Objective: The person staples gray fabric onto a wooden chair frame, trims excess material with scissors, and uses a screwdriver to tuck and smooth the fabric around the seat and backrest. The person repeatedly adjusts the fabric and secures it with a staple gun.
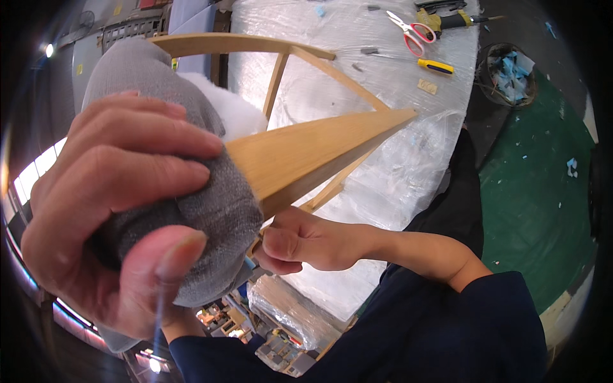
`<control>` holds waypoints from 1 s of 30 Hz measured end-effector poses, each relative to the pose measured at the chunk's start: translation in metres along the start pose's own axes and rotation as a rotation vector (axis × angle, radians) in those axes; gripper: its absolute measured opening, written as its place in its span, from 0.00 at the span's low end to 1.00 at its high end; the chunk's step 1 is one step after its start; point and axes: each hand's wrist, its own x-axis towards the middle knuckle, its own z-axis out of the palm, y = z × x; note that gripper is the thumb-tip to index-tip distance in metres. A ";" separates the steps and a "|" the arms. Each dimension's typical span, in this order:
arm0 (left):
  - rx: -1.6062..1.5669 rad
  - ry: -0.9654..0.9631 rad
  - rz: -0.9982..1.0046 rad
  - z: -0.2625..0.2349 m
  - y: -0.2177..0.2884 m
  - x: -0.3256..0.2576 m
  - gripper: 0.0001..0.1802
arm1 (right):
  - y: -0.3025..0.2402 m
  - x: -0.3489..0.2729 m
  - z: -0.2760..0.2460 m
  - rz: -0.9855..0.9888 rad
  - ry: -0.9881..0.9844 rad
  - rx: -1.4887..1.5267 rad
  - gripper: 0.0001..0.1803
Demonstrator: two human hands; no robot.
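A wooden chair frame (319,150) leans across the view, its tapered leg pointing to the right. Grey fabric (223,217) wraps the frame's padded end at the left, and white padding (233,108) shows beyond the fabric's edge. My left hand (121,185) is closed round this grey fabric, with fingers on top and thumb on the near side. Below the wooden leg, my right hand (313,242) is curled closed against the lower edge of the fabric. What its fingers hold is hidden.
A table covered in clear plastic film (408,185) lies beneath. On it are red-handled scissors (415,35), a yellow-handled tool (436,66) and a yellow-and-black power tool (447,20). A bin of blue scraps (511,73) stands right of the table, beside green flooring (536,185).
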 end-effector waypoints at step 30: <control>0.486 -0.318 -0.177 -0.003 0.059 -0.007 0.37 | 0.000 -0.019 0.003 0.161 0.090 -0.119 0.38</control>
